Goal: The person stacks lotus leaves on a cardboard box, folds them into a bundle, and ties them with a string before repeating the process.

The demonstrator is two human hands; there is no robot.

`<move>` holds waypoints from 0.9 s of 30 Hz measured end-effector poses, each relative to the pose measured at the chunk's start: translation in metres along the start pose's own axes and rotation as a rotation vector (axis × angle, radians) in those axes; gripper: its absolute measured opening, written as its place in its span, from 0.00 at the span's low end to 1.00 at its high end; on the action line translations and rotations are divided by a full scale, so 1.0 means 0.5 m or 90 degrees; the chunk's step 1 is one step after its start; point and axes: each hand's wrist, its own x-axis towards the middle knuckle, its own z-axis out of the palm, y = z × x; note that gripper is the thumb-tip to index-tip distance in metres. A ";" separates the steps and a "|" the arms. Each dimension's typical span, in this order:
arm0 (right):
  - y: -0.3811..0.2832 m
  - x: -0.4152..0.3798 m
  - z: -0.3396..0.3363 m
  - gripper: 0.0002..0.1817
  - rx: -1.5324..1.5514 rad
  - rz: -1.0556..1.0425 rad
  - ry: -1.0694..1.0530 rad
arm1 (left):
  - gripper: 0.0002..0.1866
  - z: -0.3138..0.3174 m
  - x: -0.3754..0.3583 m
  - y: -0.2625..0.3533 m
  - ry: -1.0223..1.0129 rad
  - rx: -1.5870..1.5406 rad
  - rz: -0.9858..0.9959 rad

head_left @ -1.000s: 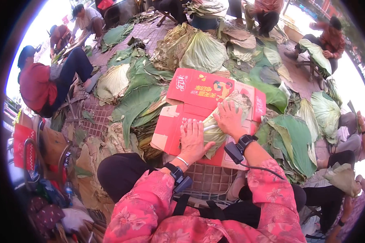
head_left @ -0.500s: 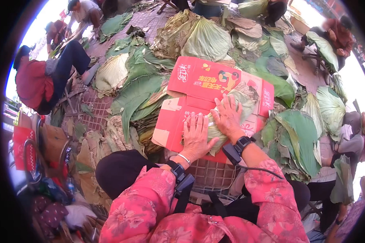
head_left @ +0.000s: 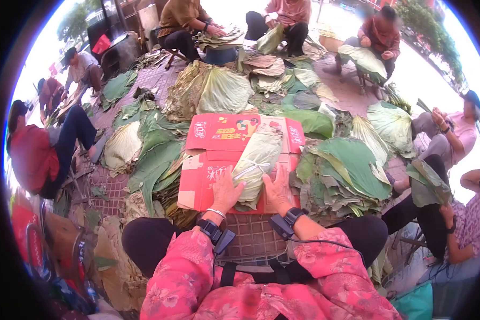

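A rolled bundle of dried lotus leaves (head_left: 263,152) lies tilted on a flattened red cardboard box (head_left: 226,144) at my knees. A white string (head_left: 249,169) is tied around its lower half. My left hand (head_left: 226,191) is at the bundle's lower left side, thumb toward the leaf and fingers stretched out over the cardboard. On the other side, my right hand (head_left: 278,189) is open, its fingertips right at the bundle's lower right edge. Wrist devices with a cable are strapped to both my wrists.
Stacks of green leaves (head_left: 352,165) lie right of the box, with more leaves (head_left: 157,152) to the left. A big pale leaf heap (head_left: 218,90) stands behind it. Several people sit around, one in red (head_left: 34,152) at left and one handling leaves (head_left: 376,40) at back right.
My hands have gone from lying flat on the bundle to its two sides, uncovering the string and the roll. The camera view has tilted upward, showing more of the people behind.
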 end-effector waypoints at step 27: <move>-0.101 -0.119 -0.830 0.11 0.479 0.152 0.122 | 0.20 -0.011 -0.083 0.122 -0.438 -0.903 -0.126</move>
